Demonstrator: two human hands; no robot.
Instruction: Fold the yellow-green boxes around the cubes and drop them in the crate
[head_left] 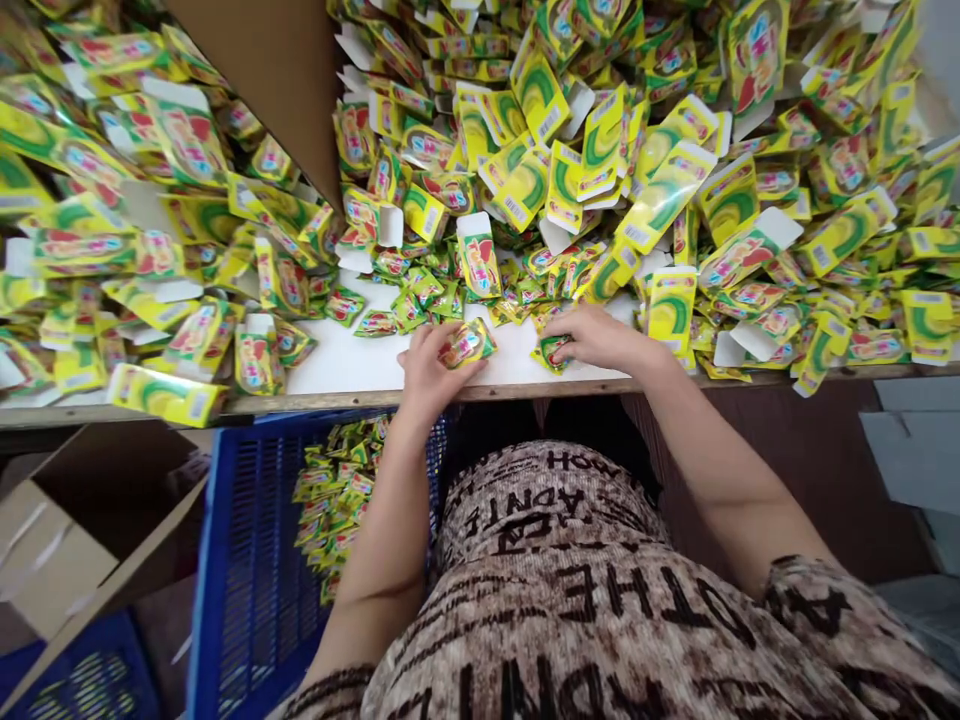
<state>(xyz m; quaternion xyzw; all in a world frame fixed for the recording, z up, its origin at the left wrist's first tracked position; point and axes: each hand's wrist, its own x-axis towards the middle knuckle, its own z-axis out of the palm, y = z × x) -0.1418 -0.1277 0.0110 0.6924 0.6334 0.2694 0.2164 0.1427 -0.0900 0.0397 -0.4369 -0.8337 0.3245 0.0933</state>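
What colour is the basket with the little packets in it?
The basket is bright blue with rows of slots, best seen in the head view.

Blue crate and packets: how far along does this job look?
Done, it seems: the blue crate holds a heap of small folded packets. In hand: the left hand holds one small packet, and the right hand pinches another small packet. Left: a far larger pile of yellow-green packs with white flaps covers the white table.
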